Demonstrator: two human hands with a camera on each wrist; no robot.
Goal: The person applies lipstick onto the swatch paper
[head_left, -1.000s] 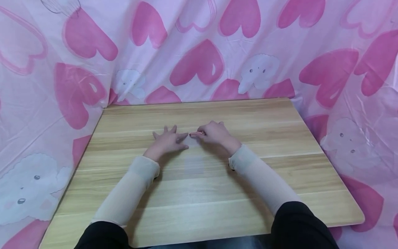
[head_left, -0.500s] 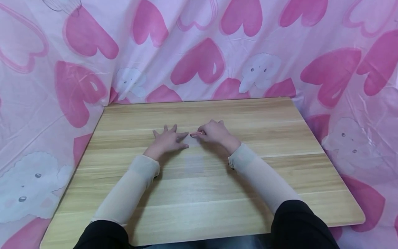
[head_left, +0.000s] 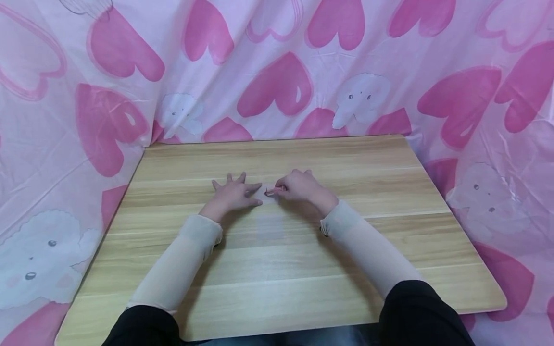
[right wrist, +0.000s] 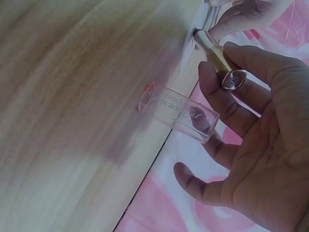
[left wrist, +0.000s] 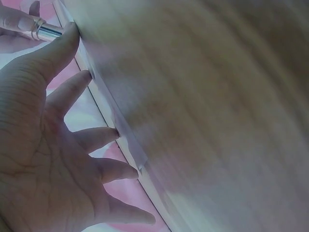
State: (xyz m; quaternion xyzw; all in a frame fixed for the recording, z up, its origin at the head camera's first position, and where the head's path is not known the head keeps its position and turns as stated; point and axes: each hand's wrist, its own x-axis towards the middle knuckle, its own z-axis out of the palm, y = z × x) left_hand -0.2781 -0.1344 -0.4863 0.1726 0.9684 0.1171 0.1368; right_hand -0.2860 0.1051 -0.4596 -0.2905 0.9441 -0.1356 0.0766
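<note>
Near the middle of the table, my right hand (head_left: 303, 186) pinches a lipstick (right wrist: 217, 60) with a gold base between thumb and fingers. A clear, lettered cap (right wrist: 178, 113) is held by the other fingers of that hand. The lipstick's tip points left at a thin pale sheet (head_left: 270, 198) lying on the wood; in the right wrist view it appears to touch it. My left hand (head_left: 231, 196) is spread flat beside the sheet, its fingertips (left wrist: 86, 75) at the sheet's edge in the left wrist view. Any mark on the sheet is too small to tell.
A second faint, translucent square (head_left: 270, 227) lies on the wooden table (head_left: 277, 298), nearer to me. Pink cloth (head_left: 277, 62) with hearts and cartoon animals hangs behind the table and along both sides.
My right hand has shifted slightly toward me with the lipstick, so its tip sits a little lower on the sheet. My left hand has stayed in place.
</note>
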